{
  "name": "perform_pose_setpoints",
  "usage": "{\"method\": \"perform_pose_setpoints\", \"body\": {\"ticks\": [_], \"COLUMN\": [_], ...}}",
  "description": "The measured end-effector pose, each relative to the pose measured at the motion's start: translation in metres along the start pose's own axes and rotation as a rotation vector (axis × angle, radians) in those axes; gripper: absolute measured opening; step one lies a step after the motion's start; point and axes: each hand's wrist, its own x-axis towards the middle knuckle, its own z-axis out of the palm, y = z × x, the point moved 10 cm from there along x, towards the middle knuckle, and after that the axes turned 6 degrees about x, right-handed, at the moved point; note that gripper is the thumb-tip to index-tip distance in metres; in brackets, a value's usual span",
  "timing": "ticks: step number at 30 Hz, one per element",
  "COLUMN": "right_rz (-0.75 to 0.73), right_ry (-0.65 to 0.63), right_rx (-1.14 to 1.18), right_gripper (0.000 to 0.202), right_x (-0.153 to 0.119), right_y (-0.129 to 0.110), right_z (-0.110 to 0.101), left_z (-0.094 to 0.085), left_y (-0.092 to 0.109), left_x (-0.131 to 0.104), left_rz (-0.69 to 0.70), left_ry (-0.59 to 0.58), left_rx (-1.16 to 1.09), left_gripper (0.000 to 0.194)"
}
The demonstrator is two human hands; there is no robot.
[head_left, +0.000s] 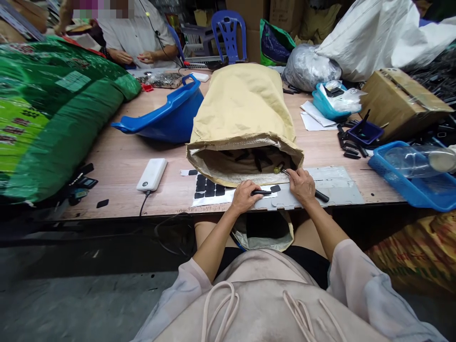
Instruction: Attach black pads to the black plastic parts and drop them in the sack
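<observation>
My left hand is closed on a slim black piece near the table's front edge. In my right hand is a hammer-like tool, its black handle sticking out to the right and its yellowish head at the mouth of a large tan sack. The sack lies on the table with its opening towards me and dark pieces inside. Under my hands are a grey board and a white sheet with black square stickers. A second open sack sits between my legs.
On the left are a green bag, a blue basin and a white power bank with a cable. At right stand a blue basket, a small purple tray and a cardboard box. Another person sits across the table.
</observation>
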Motion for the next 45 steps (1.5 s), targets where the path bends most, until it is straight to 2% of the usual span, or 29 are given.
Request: {"method": "perform_pose_setpoints", "body": {"ticks": [2, 5, 7, 9, 11, 14, 16, 17, 19, 20, 22, 23, 24, 26, 28, 29, 30, 32, 34, 36, 38, 41, 43, 45], "right_rz": [0.001, 0.000, -0.001, 0.001, 0.003, 0.006, 0.012, 0.016, 0.025, 0.027, 0.027, 0.027, 0.026, 0.023, 0.018, 0.014, 0.011, 0.008, 0.007, 0.008, 0.011, 0.019, 0.021, 0.020], "right_ry": [-0.003, -0.027, -0.038, -0.045, -0.050, -0.059, -0.065, -0.068, -0.068, -0.067, -0.067, -0.068, -0.071, -0.071, -0.066, -0.061, -0.057, -0.054, -0.056, -0.059, -0.061, -0.065, -0.064, -0.059], "right_rx": [-0.015, -0.035, -0.048, -0.061, -0.071, -0.078, -0.079, -0.079, -0.081, -0.082, -0.082, -0.081, -0.079, -0.073, -0.066, -0.063, -0.060, -0.057, -0.057, -0.060, -0.061, -0.062, -0.064, -0.067], "right_gripper": [0.036, 0.036, 0.036, 0.036, 0.035, 0.034, 0.033, 0.033, 0.034, 0.034, 0.033, 0.033, 0.033, 0.033, 0.033, 0.033, 0.033, 0.032, 0.032, 0.032, 0.032, 0.032, 0.032, 0.032], "right_x": [-0.002, -0.003, -0.003, -0.003, -0.003, -0.003, -0.003, -0.003, -0.003, -0.003, -0.003, -0.003, -0.003, -0.003, -0.003, -0.003, -0.003, -0.003, -0.003, -0.003, -0.003, -0.003, -0.002, -0.002], "right_y": [-0.003, -0.005, -0.006, -0.006, -0.006, -0.006, -0.006, -0.006, -0.006, -0.006, -0.006, -0.007, -0.007, -0.007, -0.007, -0.007, -0.007, -0.008, -0.007, -0.007, -0.007, -0.006, -0.006, -0.006], "right_z": [0.001, 0.002, 0.002, 0.003, 0.003, 0.004, 0.004, 0.004, 0.003, 0.003, 0.003, 0.004, 0.004, 0.004, 0.004, 0.004, 0.003, 0.003, 0.003, 0.004, 0.004, 0.005, 0.005, 0.004], "left_z": [-0.006, -0.009, 0.006, 0.036, 0.071, 0.121, 0.141, 0.144, 0.137, 0.126, 0.090, 0.067, 0.043, -0.004, -0.038, -0.048, -0.054, -0.058, -0.056, -0.054, -0.054, -0.053, -0.045, -0.030], "left_y": [0.012, 0.046, 0.073, 0.089, 0.083, 0.046, 0.030, 0.030, 0.050, 0.066, 0.095, 0.100, 0.096, 0.066, 0.018, -0.008, -0.032, -0.066, -0.084, -0.088, -0.078, -0.039, -0.006, 0.014], "left_x": [-0.005, -0.028, -0.055, -0.084, -0.103, -0.116, -0.121, -0.122, -0.116, -0.110, -0.088, -0.071, -0.050, -0.003, 0.041, 0.059, 0.075, 0.099, 0.110, 0.108, 0.093, 0.063, 0.042, 0.025], "left_rz": [0.055, 0.203, 0.319, 0.373, 0.277, -0.007, -0.106, -0.095, 0.043, 0.146, 0.314, 0.344, 0.325, 0.171, -0.052, -0.161, -0.251, -0.331, -0.343, -0.338, -0.320, -0.157, 0.004, 0.097], "left_ry": [0.017, 0.022, -0.071, -0.227, -0.355, -0.531, -0.655, -0.698, -0.715, -0.681, -0.521, -0.396, -0.247, 0.052, 0.251, 0.312, 0.340, 0.349, 0.319, 0.288, 0.264, 0.219, 0.157, 0.076], "left_rx": [0.019, -0.038, -0.133, -0.202, -0.198, -0.082, 0.012, 0.040, 0.018, -0.028, -0.138, -0.174, -0.182, -0.123, -0.019, 0.020, 0.040, 0.056, 0.051, 0.038, 0.022, -0.004, -0.018, -0.018], "left_gripper": [0.015, 0.021, 0.026, 0.029, 0.029, 0.027, 0.034, 0.040, 0.048, 0.046, 0.034, 0.029, 0.028, 0.027, 0.026, 0.026, 0.025, 0.022, 0.020, 0.021, 0.019, 0.017, 0.018, 0.016]}}
